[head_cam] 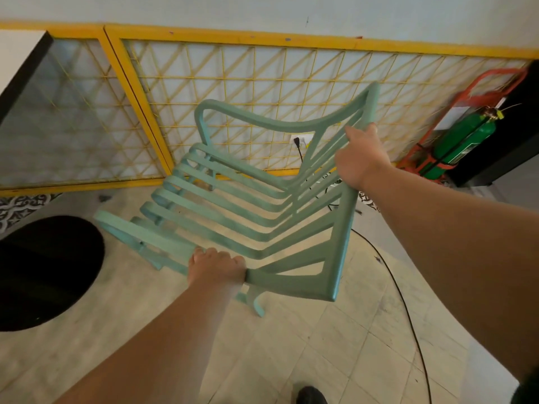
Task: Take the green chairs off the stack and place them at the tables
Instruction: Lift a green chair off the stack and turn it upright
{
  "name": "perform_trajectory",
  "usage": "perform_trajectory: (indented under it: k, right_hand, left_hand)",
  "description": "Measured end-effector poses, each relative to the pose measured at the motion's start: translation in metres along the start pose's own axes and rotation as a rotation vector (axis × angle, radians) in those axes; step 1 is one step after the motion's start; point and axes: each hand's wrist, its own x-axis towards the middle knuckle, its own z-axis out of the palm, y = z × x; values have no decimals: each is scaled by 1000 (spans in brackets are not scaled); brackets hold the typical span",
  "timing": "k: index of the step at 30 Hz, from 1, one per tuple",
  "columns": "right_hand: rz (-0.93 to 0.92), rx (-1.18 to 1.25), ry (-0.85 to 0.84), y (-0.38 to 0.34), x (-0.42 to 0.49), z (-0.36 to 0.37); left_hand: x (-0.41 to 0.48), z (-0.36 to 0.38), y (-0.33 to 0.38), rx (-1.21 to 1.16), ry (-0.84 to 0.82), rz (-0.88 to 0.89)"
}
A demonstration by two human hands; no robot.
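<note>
The green chair (250, 211) is held tilted, left hand (215, 268) curled round its side rail, right hand (360, 158) round its backrest. It should be levelled, then set down squarely.

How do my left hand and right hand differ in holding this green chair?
The left hand grips the near armrest of the green chair; the right hand grips the top rail of its backrest. The left hand sits lower in view, the right hand higher. Both curl fingers round the frame.
</note>
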Motion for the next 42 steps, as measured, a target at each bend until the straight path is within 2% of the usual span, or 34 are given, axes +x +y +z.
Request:
perform_trajectory:
  k: [3,8,11,14,16,17,21,24,30,36,42]
  right_hand:
    - [-31,-27,-12,2,12,-4]
    - [-32,-1,14,2,6,-6]
    - [-84,-75,-120,-6,-41,-10]
    - [-294,-204,-254,-15,-115,-1]
    - [-376,-256,-275,-21,-156,7]
    - [-397,-316,-286,-23,-168,12]
    - [-462,-667,-351,-22,-180,27]
    - [-489,-753,-350,-25,-178,30]
    - [-502,-746,-258,-23,-176,36]
    - [-508,-753,-231,-20,-170,40]
    - [-520,-759,-214,-7,-157,33]
  left_hand:
    - [0,-1,12,-27,-1,-47]
    - [6,-2,13,-89,-108,-104]
    - [7,3,0,-142,-133,-47]
    - [7,1,-23,-133,-22,67]
    - [9,-9,-47,-250,151,40]
    - [11,-12,-58,-262,172,42]
    - [13,-13,-87,-170,-62,23]
    - [13,-4,-90,-157,-51,24]
    - [14,3,-87,-153,-11,43]
    - [13,5,-82,-119,3,-10]
    - [3,5,-65,-230,31,-48]
